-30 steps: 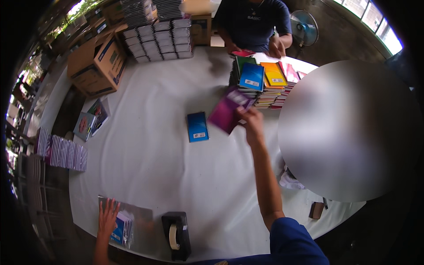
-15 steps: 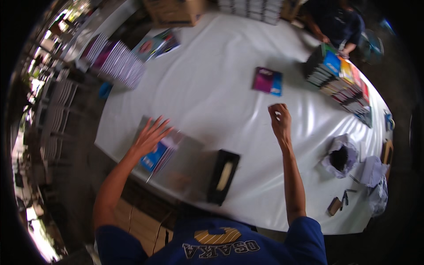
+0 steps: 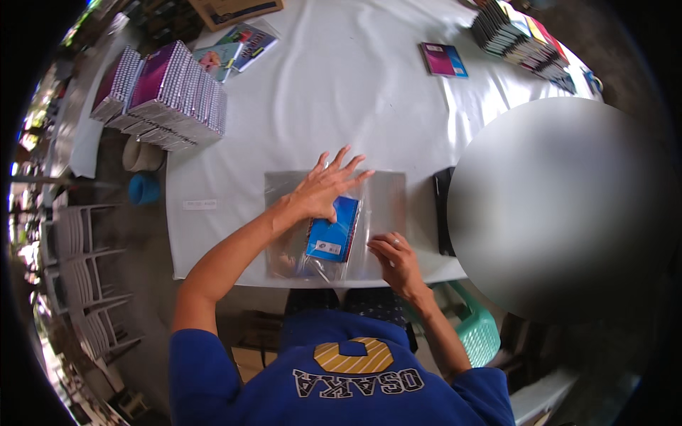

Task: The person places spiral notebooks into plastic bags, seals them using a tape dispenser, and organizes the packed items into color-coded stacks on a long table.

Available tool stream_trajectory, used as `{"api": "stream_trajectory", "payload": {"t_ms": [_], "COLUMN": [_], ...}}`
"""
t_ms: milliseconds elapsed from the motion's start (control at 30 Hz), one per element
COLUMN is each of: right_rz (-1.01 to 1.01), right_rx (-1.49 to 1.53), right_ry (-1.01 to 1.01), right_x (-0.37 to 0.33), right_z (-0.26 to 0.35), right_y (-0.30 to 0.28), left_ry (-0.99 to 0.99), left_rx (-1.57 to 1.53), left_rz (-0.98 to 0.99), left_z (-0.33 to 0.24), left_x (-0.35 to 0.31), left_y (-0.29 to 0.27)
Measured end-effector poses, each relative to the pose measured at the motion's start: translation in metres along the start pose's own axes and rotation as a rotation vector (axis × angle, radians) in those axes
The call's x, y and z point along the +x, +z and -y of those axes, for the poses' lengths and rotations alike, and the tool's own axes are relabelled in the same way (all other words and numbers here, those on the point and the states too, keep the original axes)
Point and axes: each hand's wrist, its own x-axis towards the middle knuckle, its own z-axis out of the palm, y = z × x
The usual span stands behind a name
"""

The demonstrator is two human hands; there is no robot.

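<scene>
A small blue-covered notebook stack (image 3: 335, 234) lies in front of me on a sheet of clear plastic film (image 3: 388, 195). My left hand (image 3: 323, 188) rests over the far end of the notebooks with its fingers spread. On the near right, my right hand (image 3: 398, 264) is closed, thumb and fingers pinching the film beside the stack. Some film is folded over the notebooks. A black box-like thing (image 3: 444, 213) stands right of the sheet, partly hidden by a large blurred round patch.
Stacks of purple spiral notebooks (image 3: 167, 92) stand at the far left, beside some books (image 3: 245, 46). A purple-and-blue notebook (image 3: 444, 59) lies at the back right, near a tall notebook pile (image 3: 522, 42). A green plastic chair (image 3: 477, 334) is below the table edge.
My right hand has come down from above the table to the film beside the notebooks. My left hand stays over the stack. The view has shifted, and a blurred patch now covers the right.
</scene>
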Motion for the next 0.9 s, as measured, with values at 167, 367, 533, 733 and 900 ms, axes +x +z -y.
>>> {"api": "stream_trajectory", "payload": {"t_ms": [167,367,533,733,900], "right_rz": [-0.209,-0.389,-0.371,-0.372,-0.237], "right_rx": [0.021,-0.188,-0.286,-0.204,-0.378], "right_ry": [0.106,0.34,0.628,0.499,0.151], "right_x": [-0.004,0.006,0.035,0.027,-0.006], "right_z": [0.033,0.062,0.068,0.056,0.038], "right_y": [0.069,0.118,0.138,0.131,0.101], "left_ry": [0.111,0.145,0.152,0.241,0.247], "left_rx": [-0.038,-0.051,-0.078,-0.06,-0.087], "left_rz": [-0.013,-0.053,-0.066,-0.045,-0.092], "left_z": [0.01,0.018,0.019,0.027,0.029], "left_x": [-0.001,-0.003,-0.003,-0.006,-0.009], "left_y": [0.009,0.024,0.023,0.018,0.03]}}
